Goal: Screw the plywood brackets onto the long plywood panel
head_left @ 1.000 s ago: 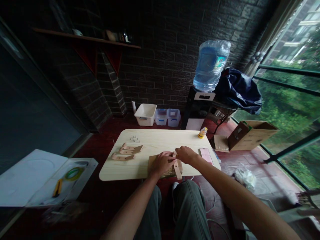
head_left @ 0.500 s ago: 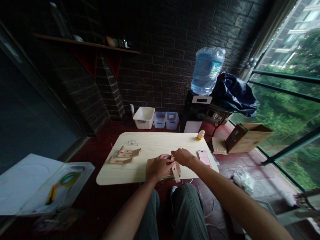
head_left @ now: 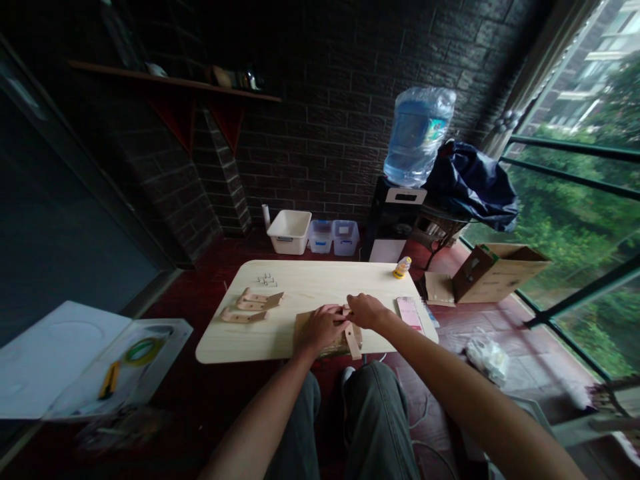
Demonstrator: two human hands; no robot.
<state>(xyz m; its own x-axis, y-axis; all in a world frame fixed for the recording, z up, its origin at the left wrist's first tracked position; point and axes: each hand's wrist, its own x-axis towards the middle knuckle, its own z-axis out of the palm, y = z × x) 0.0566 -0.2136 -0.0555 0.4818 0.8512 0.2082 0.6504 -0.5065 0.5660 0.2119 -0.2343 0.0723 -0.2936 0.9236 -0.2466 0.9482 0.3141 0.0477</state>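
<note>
My left hand (head_left: 324, 328) lies over a brown cardboard-like block (head_left: 301, 327) near the table's front edge, its fingers closed on a bent wooden piece (head_left: 353, 341) with a hole in it. The upper end of that piece is mostly covered by my fingers. My right hand (head_left: 367, 311) is closed right beside the left fingertips, at the top of the wooden piece; whatever it pinches is hidden. Several similar bent wooden pieces (head_left: 253, 301) lie on the left of the table. Behind them, several small metal hooks or screws (head_left: 267, 281) stand in a group.
The pale table (head_left: 320, 273) carries a yellow-capped clear bottle (head_left: 402, 268) and a pink-screened phone (head_left: 410, 313) on the right. An open white case (head_left: 165, 360) with tools sits at left. Beyond the table are plastic bins (head_left: 289, 233), a water dispenser (head_left: 395, 220) and a cardboard box (head_left: 495, 273).
The view has shifted slightly. My right hand has turned a little at the top of the wooden piece, while my left hand stays in place on it.
</note>
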